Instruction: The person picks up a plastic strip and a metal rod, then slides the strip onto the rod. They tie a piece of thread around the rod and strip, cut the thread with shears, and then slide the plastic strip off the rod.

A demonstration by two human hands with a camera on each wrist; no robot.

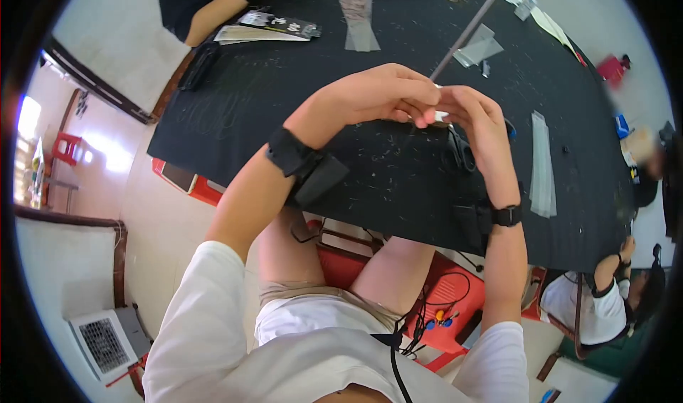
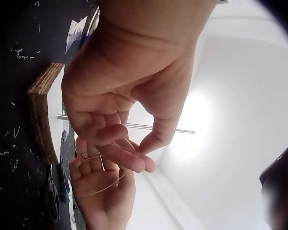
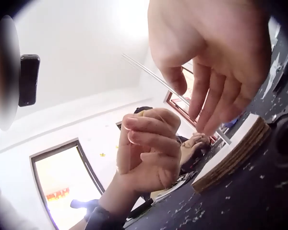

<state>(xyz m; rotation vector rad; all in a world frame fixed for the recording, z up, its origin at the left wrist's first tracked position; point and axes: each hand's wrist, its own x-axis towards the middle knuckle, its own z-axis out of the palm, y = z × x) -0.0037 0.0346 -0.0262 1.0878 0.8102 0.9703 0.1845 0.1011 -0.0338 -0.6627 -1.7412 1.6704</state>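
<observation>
Black tabletop (image 1: 242,129); wooden block (image 2: 40,117) on it, metal rod (image 1: 466,36) upright. Left hand (image 1: 388,93) pinches thread (image 2: 101,191), thumb meeting fingertips. Thread passes before right hand (image 1: 484,122); its fingers loosely extended, thumb apart, hold on thread unclear.

This looks like a craft workroom: people (image 1: 583,307) share a black table (image 1: 235,118) strewn with pale scraps (image 2: 24,55), clear packets (image 1: 359,22) and scissors (image 1: 468,158), with a red stool (image 1: 67,147) on the tiled floor (image 1: 171,225)
</observation>
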